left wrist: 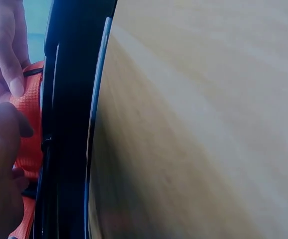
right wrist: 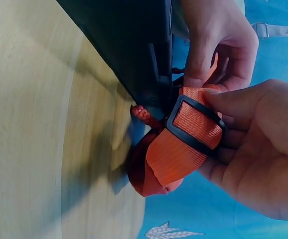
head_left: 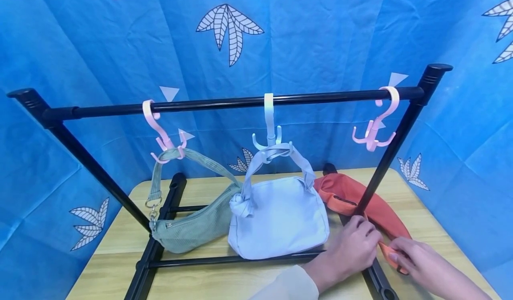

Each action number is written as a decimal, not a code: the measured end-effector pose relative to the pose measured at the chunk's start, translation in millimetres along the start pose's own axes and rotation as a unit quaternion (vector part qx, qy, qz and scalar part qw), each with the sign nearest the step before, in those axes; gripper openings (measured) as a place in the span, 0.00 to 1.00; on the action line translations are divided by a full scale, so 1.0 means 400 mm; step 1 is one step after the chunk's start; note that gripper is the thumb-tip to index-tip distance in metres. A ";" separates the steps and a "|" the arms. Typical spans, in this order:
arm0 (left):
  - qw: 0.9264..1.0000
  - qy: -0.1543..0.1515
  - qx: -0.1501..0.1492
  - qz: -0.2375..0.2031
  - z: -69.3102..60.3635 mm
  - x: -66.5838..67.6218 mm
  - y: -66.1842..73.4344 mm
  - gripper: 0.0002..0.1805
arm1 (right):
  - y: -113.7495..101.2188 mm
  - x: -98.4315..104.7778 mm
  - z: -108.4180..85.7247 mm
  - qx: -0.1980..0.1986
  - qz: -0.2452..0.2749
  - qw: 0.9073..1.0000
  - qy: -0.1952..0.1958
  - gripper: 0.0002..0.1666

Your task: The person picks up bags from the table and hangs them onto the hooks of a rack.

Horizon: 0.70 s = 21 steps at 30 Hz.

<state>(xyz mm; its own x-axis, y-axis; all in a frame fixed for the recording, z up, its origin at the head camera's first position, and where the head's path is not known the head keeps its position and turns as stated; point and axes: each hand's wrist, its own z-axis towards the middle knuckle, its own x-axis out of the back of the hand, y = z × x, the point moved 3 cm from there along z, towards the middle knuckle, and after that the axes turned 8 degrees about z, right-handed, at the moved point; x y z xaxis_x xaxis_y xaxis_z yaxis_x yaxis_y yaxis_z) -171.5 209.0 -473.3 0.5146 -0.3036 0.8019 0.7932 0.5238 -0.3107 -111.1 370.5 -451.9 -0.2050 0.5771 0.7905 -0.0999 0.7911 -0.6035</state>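
A red-orange bag lies on the table by the rack's right post, with a zipper on its near side. My right hand grips its orange webbing strap beside a black slider buckle, thumb on top and fingers beneath. My left hand pinches the same strap a little further along, close to the post. In the right wrist view the left thumb and fingers meet on the strap just above the buckle. Part of the strap is hidden behind the hands.
A black rack's rail carries two pink hooks and a pale blue hook. A green corduroy bag hangs from the left hook, a light blue bag from the middle one. A blue curtain stands behind.
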 end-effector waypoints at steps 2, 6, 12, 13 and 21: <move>1.000 -0.004 0.004 -0.005 0.002 0.000 0.002 0.10 | 0.000 0.001 -0.001 0.002 0.002 1.000 0.000 0.09; 1.000 -0.001 0.026 -0.015 0.005 -0.001 0.004 0.09 | 0.002 0.003 -0.003 0.003 0.006 1.000 -0.006 0.09; 0.998 0.007 0.048 -0.030 0.003 0.002 0.011 0.07 | 0.004 0.005 -0.013 0.013 -0.002 1.000 -0.009 0.10; 0.998 0.007 0.049 -0.033 0.004 0.003 0.012 0.07 | 0.004 0.005 -0.014 0.015 -0.005 1.000 -0.007 0.10; 0.998 0.048 0.031 -0.024 0.001 0.015 0.020 0.05 | -0.006 0.009 -0.027 0.032 -0.013 0.999 -0.014 0.11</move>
<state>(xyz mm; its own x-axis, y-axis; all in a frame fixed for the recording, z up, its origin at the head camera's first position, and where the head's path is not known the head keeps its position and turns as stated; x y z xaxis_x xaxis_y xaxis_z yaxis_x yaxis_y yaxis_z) -162.1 211.7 -471.0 0.5075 -0.4022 0.7620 0.7975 0.5541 -0.2387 -101.2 372.8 -446.6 -0.2293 0.5490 0.8038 -0.1676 0.7912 -0.5882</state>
